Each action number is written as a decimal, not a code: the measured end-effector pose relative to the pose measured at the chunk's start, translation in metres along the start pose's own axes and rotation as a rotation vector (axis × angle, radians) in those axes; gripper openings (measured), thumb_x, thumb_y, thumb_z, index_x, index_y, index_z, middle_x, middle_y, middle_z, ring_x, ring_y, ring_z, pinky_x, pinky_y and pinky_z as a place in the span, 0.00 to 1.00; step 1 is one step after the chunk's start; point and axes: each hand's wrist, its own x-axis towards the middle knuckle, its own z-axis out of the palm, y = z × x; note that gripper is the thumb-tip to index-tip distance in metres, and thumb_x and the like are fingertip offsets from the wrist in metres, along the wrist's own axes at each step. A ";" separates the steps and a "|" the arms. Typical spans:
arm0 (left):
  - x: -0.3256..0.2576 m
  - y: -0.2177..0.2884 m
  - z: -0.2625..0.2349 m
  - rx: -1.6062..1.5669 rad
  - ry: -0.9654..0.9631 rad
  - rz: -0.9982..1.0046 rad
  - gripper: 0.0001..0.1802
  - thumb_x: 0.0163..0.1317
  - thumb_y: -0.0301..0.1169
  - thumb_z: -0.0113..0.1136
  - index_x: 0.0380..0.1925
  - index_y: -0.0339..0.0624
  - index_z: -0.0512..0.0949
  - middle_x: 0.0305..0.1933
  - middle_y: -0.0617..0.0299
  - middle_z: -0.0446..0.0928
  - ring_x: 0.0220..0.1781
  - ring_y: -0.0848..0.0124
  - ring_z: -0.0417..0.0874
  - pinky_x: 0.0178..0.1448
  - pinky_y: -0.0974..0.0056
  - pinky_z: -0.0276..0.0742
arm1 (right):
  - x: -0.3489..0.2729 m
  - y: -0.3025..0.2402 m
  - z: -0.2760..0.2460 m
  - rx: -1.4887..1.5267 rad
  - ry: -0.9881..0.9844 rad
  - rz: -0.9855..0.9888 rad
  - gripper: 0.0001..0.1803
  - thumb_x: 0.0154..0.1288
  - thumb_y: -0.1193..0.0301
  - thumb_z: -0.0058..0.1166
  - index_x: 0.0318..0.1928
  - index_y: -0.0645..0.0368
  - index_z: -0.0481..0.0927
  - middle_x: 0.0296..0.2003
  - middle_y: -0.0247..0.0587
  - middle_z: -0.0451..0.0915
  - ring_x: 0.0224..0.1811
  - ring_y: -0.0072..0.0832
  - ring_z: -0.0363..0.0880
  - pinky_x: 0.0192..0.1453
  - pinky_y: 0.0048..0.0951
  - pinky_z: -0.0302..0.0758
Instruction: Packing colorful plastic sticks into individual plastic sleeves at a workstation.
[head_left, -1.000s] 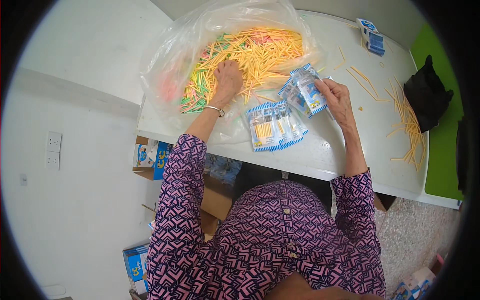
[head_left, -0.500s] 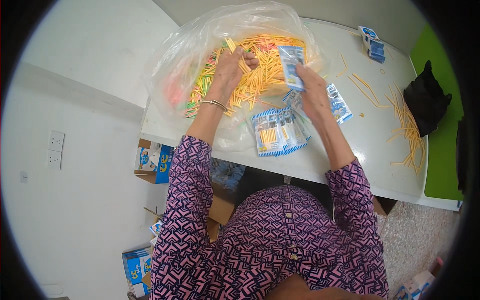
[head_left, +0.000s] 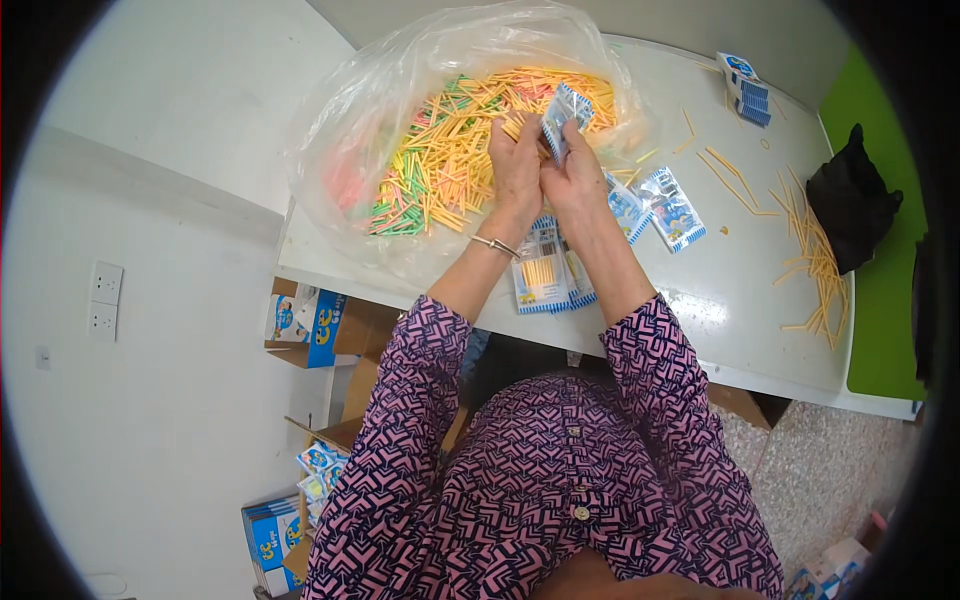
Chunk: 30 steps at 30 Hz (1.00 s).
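My left hand (head_left: 516, 170) is closed around a few thin yellow sticks (head_left: 512, 126), their tips showing past the fingers. Right beside it, my right hand (head_left: 582, 185) grips a small blue-and-white packet (head_left: 566, 108), tilted and held up against the left hand. Both hands are over the near right part of a large clear plastic bag (head_left: 350, 120). Inside the bag lies a heap of thin sticks (head_left: 450, 160), mostly yellow with some green and pink. Under my wrists, several packets (head_left: 540, 290) overlap on the white table, sticks visible through their windows.
More packets (head_left: 672, 210) lie to the right. Loose yellow sticks (head_left: 815, 265) are scattered near a black bag (head_left: 855, 200) at the table's right side. A stack of blue-and-white packs (head_left: 748, 95) stands far right. Below left are open cartons (head_left: 322, 325).
My left hand has moved right, out of the heap, with the sticks. My right hand has come left with the packet, and the two hands now meet.
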 end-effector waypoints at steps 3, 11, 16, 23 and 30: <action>0.007 -0.005 -0.005 -0.126 0.019 -0.027 0.06 0.65 0.28 0.49 0.37 0.40 0.63 0.30 0.63 0.71 0.29 0.76 0.76 0.32 0.70 0.75 | -0.009 -0.004 0.002 -0.154 -0.057 -0.045 0.14 0.69 0.66 0.46 0.47 0.64 0.72 0.42 0.45 0.77 0.44 0.31 0.76 0.53 0.30 0.73; 0.033 0.052 -0.021 -0.185 -0.120 -0.122 0.09 0.70 0.33 0.40 0.39 0.37 0.64 0.34 0.52 0.76 0.37 0.61 0.81 0.43 0.59 0.80 | -0.047 -0.077 -0.001 -0.991 -0.250 -0.106 0.13 0.63 0.65 0.56 0.41 0.63 0.80 0.32 0.30 0.80 0.33 0.14 0.74 0.38 0.17 0.71; 0.010 0.070 0.002 -0.069 -0.284 -0.139 0.13 0.71 0.36 0.39 0.38 0.36 0.66 0.36 0.49 0.77 0.41 0.58 0.82 0.45 0.60 0.79 | -0.059 -0.101 -0.018 -1.210 -0.463 0.099 0.14 0.64 0.63 0.54 0.38 0.63 0.82 0.29 0.27 0.79 0.28 0.10 0.72 0.31 0.14 0.68; -0.013 0.064 0.013 0.085 -0.419 -0.051 0.16 0.71 0.40 0.39 0.36 0.36 0.66 0.37 0.51 0.78 0.40 0.66 0.81 0.46 0.65 0.76 | -0.064 -0.101 -0.026 -1.202 -0.477 0.164 0.16 0.64 0.62 0.54 0.40 0.64 0.81 0.30 0.29 0.81 0.29 0.10 0.74 0.33 0.14 0.70; -0.029 0.052 0.004 0.230 -0.529 -0.071 0.16 0.70 0.42 0.41 0.39 0.40 0.67 0.46 0.51 0.76 0.41 0.71 0.80 0.45 0.67 0.79 | -0.066 -0.100 -0.032 -1.185 -0.464 0.172 0.15 0.64 0.62 0.55 0.40 0.63 0.81 0.31 0.29 0.81 0.30 0.11 0.75 0.36 0.14 0.71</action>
